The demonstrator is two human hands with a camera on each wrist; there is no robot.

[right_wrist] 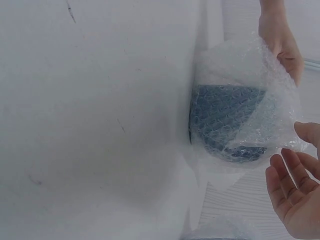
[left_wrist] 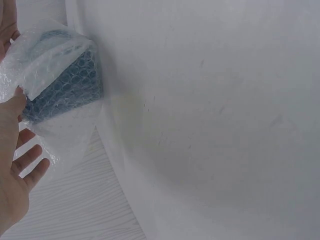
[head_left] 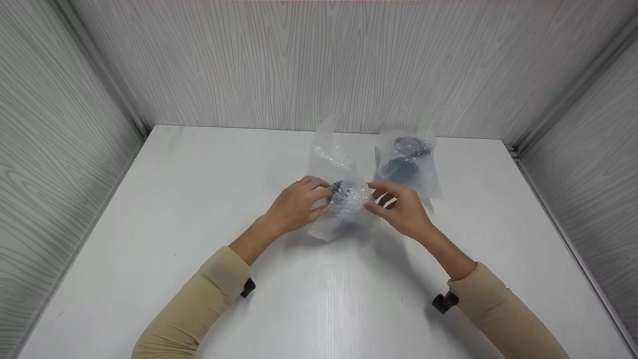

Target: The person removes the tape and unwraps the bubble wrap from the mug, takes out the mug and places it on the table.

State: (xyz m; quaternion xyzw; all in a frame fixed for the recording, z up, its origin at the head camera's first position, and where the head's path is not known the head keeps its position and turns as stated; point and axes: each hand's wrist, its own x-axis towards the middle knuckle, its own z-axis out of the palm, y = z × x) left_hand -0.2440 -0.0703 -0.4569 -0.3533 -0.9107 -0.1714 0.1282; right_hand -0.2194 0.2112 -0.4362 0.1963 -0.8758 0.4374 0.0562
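Observation:
In the head view, a dark blue object (head_left: pixel 337 187) lies in a loose fold of clear bubble wrap (head_left: pixel 351 199) at the middle of the table. My left hand (head_left: pixel 299 203) grips the wrapped bundle at its left side, thumb on the near face. On the other side, my right hand (head_left: pixel 401 207) pinches the edge of the wrap between thumb and fingers. Both wrist views show a flap of bubble wrap (right_wrist: pixel 280 115) lying slantwise over the blue object (right_wrist: pixel 225 110). Its exact kind is blurred by the bubbles.
Behind my right hand lies a second bubble-wrap package (head_left: pixel 432 174) with two dark round shapes inside. A tail of wrap (head_left: pixel 324 144) stands up toward the back wall (head_left: pixel 319 65). Wood-grain panels enclose the white table (head_left: pixel 199 164) at left, right and back.

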